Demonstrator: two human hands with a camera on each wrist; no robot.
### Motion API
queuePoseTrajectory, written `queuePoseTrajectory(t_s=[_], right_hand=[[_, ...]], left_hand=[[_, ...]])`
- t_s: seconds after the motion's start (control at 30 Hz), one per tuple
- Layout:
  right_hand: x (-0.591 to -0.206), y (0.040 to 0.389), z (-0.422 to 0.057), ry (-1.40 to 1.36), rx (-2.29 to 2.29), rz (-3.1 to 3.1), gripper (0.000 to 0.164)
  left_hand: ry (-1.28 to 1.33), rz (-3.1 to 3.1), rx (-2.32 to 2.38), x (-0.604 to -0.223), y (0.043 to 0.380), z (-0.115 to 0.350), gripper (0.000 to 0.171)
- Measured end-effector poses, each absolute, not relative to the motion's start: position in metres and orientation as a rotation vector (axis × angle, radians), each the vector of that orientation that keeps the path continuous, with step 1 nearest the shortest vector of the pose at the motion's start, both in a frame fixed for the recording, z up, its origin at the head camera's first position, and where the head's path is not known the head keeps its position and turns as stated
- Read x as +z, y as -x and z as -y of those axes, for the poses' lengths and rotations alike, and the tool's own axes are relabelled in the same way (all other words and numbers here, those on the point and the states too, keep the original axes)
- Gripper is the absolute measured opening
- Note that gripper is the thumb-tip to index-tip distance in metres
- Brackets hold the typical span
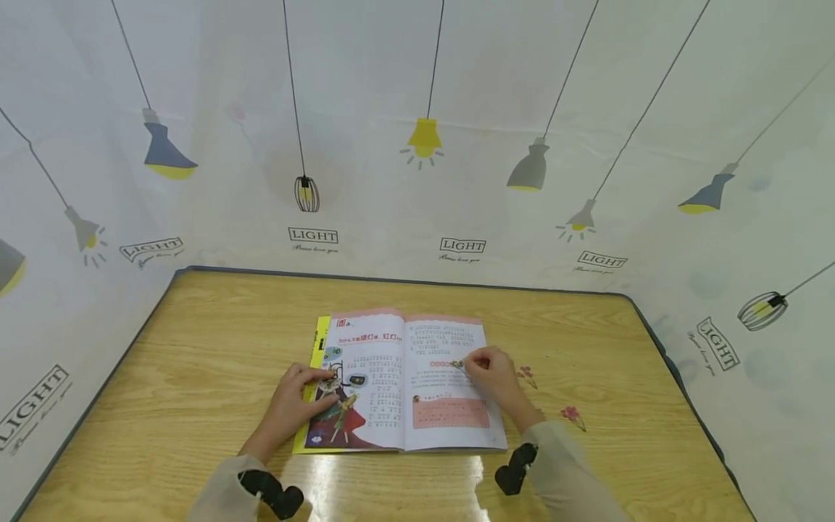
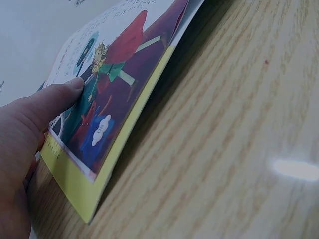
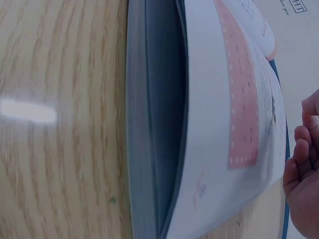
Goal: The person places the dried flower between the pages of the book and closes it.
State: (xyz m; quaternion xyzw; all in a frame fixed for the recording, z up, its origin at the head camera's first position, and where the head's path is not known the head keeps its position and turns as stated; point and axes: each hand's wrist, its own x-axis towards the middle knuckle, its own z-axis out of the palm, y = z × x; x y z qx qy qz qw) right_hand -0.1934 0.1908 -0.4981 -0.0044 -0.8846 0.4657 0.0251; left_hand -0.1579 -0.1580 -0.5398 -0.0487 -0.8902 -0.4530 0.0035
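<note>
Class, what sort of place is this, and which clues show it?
Probably an enclosed tabletop workspace: a wood-grain table, a lamp-printed backdrop around it, and an open book on top.

Screened-off nook: wooden table (image 1: pixel 222 326) within lamp-printed sheeting (image 1: pixel 365 87)

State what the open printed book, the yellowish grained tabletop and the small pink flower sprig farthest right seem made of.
Open printed book: smooth paper; thin pages curve and lift.
Yellowish grained tabletop: wood or printed laminate, glossy; grain and reflections show.
Small pink flower sprig: possibly dried plant, finish unclear; clustered head, thin stem, too small to settle.
</note>
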Motion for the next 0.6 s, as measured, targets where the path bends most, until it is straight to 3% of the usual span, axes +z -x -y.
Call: queuePoseTrajectory(t_s=[0.6], right_hand=[[-0.505,0.191,-0.202,0.093,1.300,2.831,0.009]], left_hand=[[0.162,2.778,-1.427,-0.540,0.158,0.158,0.041]])
